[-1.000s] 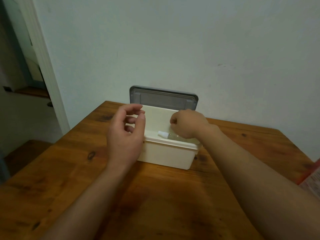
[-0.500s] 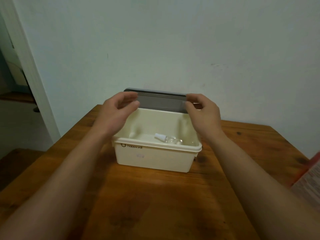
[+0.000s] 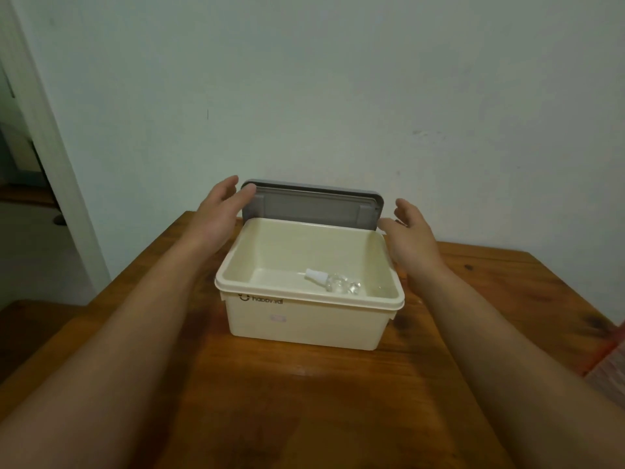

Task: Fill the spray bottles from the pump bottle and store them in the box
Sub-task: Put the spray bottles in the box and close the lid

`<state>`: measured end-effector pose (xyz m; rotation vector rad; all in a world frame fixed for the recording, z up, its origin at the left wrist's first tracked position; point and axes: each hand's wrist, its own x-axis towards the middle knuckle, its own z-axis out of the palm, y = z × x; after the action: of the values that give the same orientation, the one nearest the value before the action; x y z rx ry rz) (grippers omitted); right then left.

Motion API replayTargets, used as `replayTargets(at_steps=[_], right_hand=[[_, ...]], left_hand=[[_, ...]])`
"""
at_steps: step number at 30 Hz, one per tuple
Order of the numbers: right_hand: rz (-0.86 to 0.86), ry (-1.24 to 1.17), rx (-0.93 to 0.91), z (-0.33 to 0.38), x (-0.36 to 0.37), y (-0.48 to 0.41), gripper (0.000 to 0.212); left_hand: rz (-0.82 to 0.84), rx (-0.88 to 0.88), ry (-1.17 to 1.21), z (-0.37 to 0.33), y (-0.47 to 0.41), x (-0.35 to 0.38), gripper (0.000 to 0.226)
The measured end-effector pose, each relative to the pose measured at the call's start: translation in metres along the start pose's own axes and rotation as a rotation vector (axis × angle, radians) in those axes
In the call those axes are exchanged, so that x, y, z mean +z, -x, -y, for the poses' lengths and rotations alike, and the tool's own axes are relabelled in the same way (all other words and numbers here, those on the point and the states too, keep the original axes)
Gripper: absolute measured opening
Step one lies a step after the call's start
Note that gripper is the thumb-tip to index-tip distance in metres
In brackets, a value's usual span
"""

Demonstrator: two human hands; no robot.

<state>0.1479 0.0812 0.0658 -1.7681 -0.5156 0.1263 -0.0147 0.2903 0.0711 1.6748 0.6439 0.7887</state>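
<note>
A cream plastic box [image 3: 304, 321] stands open on the wooden table. Inside it, near the front right, lies a clear spray bottle [image 3: 340, 284] with a white cap, on its side. A grey lid [image 3: 313, 208] stands upright behind the box, leaning at the wall. My left hand [image 3: 218, 211] is at the lid's left end with fingers spread, its fingertips touching the lid's top corner. My right hand [image 3: 411, 233] hovers beside the lid's right end, fingers apart and holding nothing. No pump bottle is in view.
The wooden table [image 3: 304, 401] runs to a pale wall behind the box. A doorway and white door frame [image 3: 50, 157] are at the left. Something red and patterned [image 3: 608, 363] shows at the right edge.
My right hand has left the bottle lying in the box. Both hands have gone up to the lid and now sit wider apart at its two ends.
</note>
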Motion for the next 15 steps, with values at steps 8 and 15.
replayTargets(at_steps=[8, 15], right_hand=[[0.139, 0.0, 0.052, -0.005, 0.004, -0.003, 0.064], [0.158, -0.048, -0.026, -0.006, 0.002, 0.0, 0.034]], left_hand=[[0.119, -0.063, 0.078, 0.016, -0.011, -0.002, 0.064], [0.146, -0.028, 0.183, 0.015, -0.005, 0.002, 0.058]])
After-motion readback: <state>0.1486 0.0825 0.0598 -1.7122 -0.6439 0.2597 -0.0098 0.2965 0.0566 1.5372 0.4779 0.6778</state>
